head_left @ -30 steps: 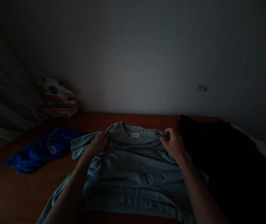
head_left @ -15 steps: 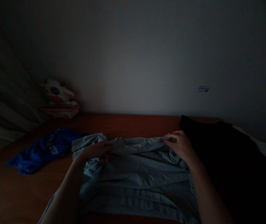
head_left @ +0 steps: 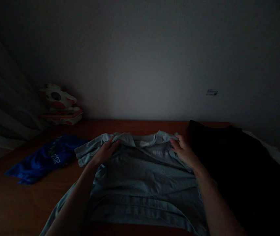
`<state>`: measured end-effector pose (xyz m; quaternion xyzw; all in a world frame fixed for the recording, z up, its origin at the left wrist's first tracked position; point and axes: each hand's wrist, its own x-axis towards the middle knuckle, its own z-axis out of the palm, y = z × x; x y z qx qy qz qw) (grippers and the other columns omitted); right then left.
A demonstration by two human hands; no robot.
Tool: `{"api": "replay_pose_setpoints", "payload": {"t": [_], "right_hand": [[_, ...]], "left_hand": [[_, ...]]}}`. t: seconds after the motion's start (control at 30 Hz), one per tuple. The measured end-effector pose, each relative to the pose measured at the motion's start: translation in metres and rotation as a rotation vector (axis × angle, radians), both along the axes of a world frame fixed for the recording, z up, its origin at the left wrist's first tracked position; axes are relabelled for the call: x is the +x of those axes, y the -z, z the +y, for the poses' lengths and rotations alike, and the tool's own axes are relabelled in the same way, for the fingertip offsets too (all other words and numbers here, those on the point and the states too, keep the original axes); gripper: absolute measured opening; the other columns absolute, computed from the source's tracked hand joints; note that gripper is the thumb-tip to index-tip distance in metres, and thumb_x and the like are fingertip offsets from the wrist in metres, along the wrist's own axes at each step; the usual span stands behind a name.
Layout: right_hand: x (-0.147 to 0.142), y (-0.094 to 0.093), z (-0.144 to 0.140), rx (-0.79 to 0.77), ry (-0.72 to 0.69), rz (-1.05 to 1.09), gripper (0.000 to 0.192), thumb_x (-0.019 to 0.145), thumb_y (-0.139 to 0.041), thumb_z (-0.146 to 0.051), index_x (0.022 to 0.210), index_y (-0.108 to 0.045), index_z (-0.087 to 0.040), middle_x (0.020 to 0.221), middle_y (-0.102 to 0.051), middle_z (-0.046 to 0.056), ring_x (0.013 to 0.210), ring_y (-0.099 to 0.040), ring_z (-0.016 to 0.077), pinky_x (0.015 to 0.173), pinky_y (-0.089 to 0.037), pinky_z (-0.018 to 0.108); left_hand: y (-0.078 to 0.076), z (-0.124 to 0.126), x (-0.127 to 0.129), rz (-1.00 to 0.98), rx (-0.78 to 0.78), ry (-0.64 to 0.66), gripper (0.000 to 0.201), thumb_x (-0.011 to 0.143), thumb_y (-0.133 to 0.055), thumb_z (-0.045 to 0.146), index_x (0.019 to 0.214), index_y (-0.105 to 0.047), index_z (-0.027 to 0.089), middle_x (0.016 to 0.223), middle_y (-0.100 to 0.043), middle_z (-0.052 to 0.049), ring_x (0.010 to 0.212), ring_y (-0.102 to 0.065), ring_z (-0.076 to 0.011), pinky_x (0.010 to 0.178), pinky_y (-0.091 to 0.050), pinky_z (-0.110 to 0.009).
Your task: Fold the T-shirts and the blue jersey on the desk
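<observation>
A grey-blue T-shirt (head_left: 142, 177) lies rumpled in front of me, its collar toward the wall and small pale lettering below the neckline. My left hand (head_left: 107, 150) is closed on the cloth at the left shoulder, beside a short sleeve that spreads out to the left. At the opposite shoulder, my right hand (head_left: 183, 150) pinches the fabric near the collar. A white neck label shows inside the collar between the two hands. Dim light hides the finer folds.
To the left lies a folded blue garment (head_left: 46, 159) with printed letters. Black clothing (head_left: 238, 170) is heaped on the right. A cow-shaped figure (head_left: 58, 100) stands at the back left of the wooden table (head_left: 9, 203), near a curtain (head_left: 4, 105). A wall (head_left: 140, 65) rises behind.
Both hands have moved the shirt's shoulders and collar slightly away from me, toward the wall. The neckline has opened out flatter, and the chest lettering is now plainly exposed.
</observation>
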<state>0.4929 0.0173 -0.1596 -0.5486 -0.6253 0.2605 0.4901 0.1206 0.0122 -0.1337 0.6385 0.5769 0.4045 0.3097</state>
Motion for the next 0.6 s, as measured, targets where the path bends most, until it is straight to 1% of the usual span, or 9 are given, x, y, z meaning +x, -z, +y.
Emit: {"api": "replay_pose_setpoints", "payload": {"t": [0.07, 0.13, 0.2, 0.27, 0.37, 0.43, 0.5, 0.53, 0.6], "right_hand": [[-0.006, 0.0, 0.008, 0.125, 0.065, -0.004, 0.037, 0.09, -0.052, -0.057, 0.11, -0.052, -0.027, 0.098, -0.07, 0.007, 0.093, -0.068, 0.0231, 0.083, -0.054, 0.037], [-0.009, 0.003, 0.012, 0.211, 0.067, -0.038, 0.032, 0.088, -0.055, -0.05, 0.108, -0.052, -0.026, 0.102, -0.069, 0.007, 0.099, -0.067, 0.0238, 0.09, -0.051, 0.038], [-0.006, 0.01, 0.014, 0.189, 0.066, -0.121, 0.022, 0.083, -0.057, -0.04, 0.1, -0.055, -0.025, 0.1, -0.07, 0.006, 0.097, -0.067, 0.0239, 0.09, -0.05, 0.038], [-0.002, 0.019, 0.015, 0.098, 0.091, -0.232, 0.015, 0.077, -0.059, -0.031, 0.09, -0.058, -0.025, 0.094, -0.07, 0.005, 0.09, -0.068, 0.0233, 0.087, -0.05, 0.037], [0.006, 0.029, 0.016, -0.028, 0.083, -0.391, 0.008, 0.075, -0.062, -0.027, 0.082, -0.06, -0.024, 0.088, -0.069, 0.004, 0.086, -0.067, 0.0219, 0.083, -0.05, 0.033], [0.007, 0.031, 0.015, -0.026, 0.08, -0.491, 0.01, 0.075, -0.065, -0.027, 0.085, -0.064, -0.024, 0.092, -0.068, 0.005, 0.089, -0.066, 0.0221, 0.084, -0.049, 0.033], [0.006, 0.029, 0.012, 0.028, 0.09, -0.574, 0.022, 0.076, -0.068, -0.026, 0.098, -0.069, -0.025, 0.101, -0.067, 0.006, 0.099, -0.064, 0.0239, 0.089, -0.049, 0.035], [0.005, 0.028, 0.011, 0.048, 0.088, -0.604, 0.027, 0.077, -0.067, -0.026, 0.104, -0.07, -0.026, 0.106, -0.067, 0.007, 0.103, -0.064, 0.0248, 0.09, -0.048, 0.035], [0.001, 0.025, 0.008, 0.043, 0.063, -0.633, 0.028, 0.083, -0.062, -0.026, 0.109, -0.071, -0.027, 0.108, -0.068, 0.009, 0.104, -0.065, 0.0255, 0.09, -0.049, 0.036]], "left_hand": [[0.005, 0.007, 0.004, 0.091, 0.246, -0.097, 0.038, 0.087, -0.05, 0.058, 0.089, -0.062, 0.022, 0.084, -0.068, -0.003, 0.08, -0.064, -0.0198, 0.078, -0.053, -0.031], [0.01, 0.013, 0.003, 0.16, 0.352, -0.165, 0.034, 0.09, -0.045, 0.051, 0.09, -0.06, 0.021, 0.082, -0.065, -0.003, 0.078, -0.062, -0.0191, 0.076, -0.051, -0.03], [0.015, 0.016, -0.003, 0.245, 0.306, -0.229, 0.027, 0.089, -0.047, 0.04, 0.098, -0.062, 0.02, 0.084, -0.068, -0.003, 0.079, -0.065, -0.0202, 0.075, -0.05, -0.03], [0.02, 0.016, -0.011, 0.359, 0.165, -0.29, 0.031, 0.086, -0.048, 0.03, 0.11, -0.065, 0.022, 0.087, -0.072, -0.004, 0.081, -0.069, -0.0222, 0.074, -0.05, -0.03], [0.027, 0.013, -0.017, 0.558, 0.003, -0.283, 0.037, 0.086, -0.05, 0.027, 0.118, -0.066, 0.024, 0.089, -0.076, -0.005, 0.084, -0.072, -0.0255, 0.075, -0.051, -0.032], [0.031, 0.011, -0.017, 0.659, 0.012, -0.211, 0.039, 0.085, -0.055, 0.031, 0.121, -0.066, 0.024, 0.101, -0.077, -0.008, 0.093, -0.073, -0.0282, 0.08, -0.052, -0.034], [0.033, 0.01, -0.014, 0.709, 0.044, -0.127, 0.04, 0.084, -0.058, 0.031, 0.123, -0.065, 0.025, 0.115, -0.075, -0.009, 0.101, -0.072, -0.03, 0.084, -0.052, -0.035], [0.033, 0.01, -0.012, 0.711, 0.05, -0.098, 0.04, 0.085, -0.056, 0.03, 0.123, -0.065, 0.025, 0.118, -0.074, -0.009, 0.103, -0.071, -0.0303, 0.086, -0.052, -0.036], [0.033, 0.01, -0.009, 0.655, 0.038, -0.101, 0.037, 0.089, -0.05, 0.029, 0.121, -0.066, 0.026, 0.115, -0.075, -0.009, 0.1, -0.072, -0.0297, 0.086, -0.051, -0.037]]}}
